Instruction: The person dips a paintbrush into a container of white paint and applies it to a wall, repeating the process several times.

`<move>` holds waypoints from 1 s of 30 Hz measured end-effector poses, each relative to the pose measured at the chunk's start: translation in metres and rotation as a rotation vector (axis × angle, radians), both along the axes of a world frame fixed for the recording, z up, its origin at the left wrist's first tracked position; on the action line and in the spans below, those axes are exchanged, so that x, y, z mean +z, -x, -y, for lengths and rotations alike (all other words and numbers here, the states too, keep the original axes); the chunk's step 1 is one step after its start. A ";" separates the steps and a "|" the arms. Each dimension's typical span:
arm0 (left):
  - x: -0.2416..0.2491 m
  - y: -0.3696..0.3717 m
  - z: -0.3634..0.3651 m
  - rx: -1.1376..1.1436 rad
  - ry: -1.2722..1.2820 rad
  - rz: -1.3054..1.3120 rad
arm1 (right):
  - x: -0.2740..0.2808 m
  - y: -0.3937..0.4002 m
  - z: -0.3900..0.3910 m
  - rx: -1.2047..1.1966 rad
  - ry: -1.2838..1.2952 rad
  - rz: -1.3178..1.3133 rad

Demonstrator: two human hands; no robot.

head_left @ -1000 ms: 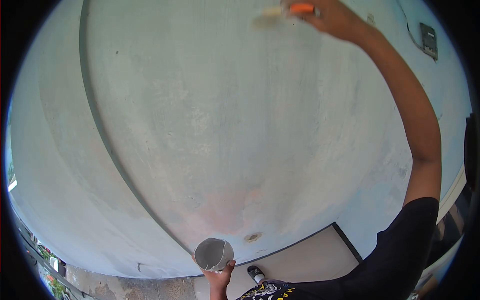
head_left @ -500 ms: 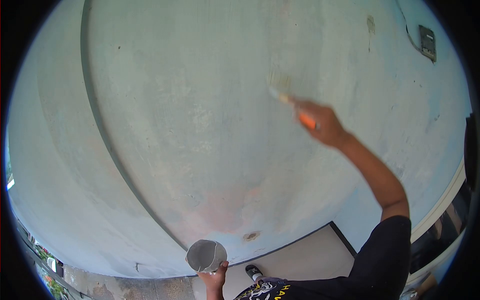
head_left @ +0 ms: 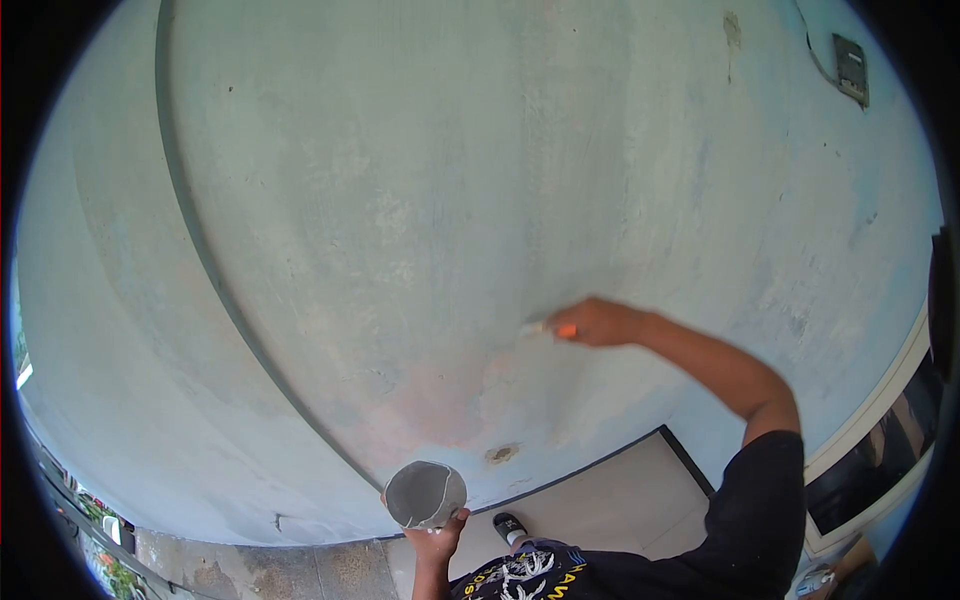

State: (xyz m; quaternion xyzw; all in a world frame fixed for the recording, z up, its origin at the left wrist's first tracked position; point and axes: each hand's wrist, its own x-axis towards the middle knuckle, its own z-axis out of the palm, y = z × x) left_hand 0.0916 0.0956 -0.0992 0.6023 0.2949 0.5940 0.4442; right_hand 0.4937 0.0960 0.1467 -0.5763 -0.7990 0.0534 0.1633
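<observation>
My right hand (head_left: 598,323) is closed around the orange handle of a paintbrush (head_left: 566,331), whose pale bristles meet the wall (head_left: 450,200) around mid-height. Low in the view, my left hand (head_left: 435,543) grips a grey, rough-rimmed container (head_left: 427,495) from beneath and the side, its opening facing up toward me. The inside looks grey; I cannot make out how full it is. Patchy pale green and blue colour covers the wall, with a pinkish area (head_left: 430,405) below the brush.
A dark electrical box (head_left: 851,70) with a cable is fixed at the upper right. A raised vertical strip (head_left: 190,215) runs down the wall's left part. There is a damaged spot (head_left: 503,453) near the bottom. A framed window or door (head_left: 870,470) stands at right, above the tiled floor (head_left: 590,500).
My right hand has swept the paintbrush down the wall, from upper middle to about mid-height. The container in my left hand has shifted slightly up and to the right.
</observation>
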 end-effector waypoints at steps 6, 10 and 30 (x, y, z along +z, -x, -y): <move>0.021 -0.006 0.000 -0.019 0.079 0.055 | 0.261 0.037 0.021 -0.021 -0.606 0.584; 0.023 -0.009 0.000 -0.015 0.033 0.028 | 0.373 0.038 0.031 0.073 -1.227 0.727; 0.018 -0.016 0.011 -0.038 0.091 -0.039 | -0.115 0.039 0.011 0.173 -0.111 -0.014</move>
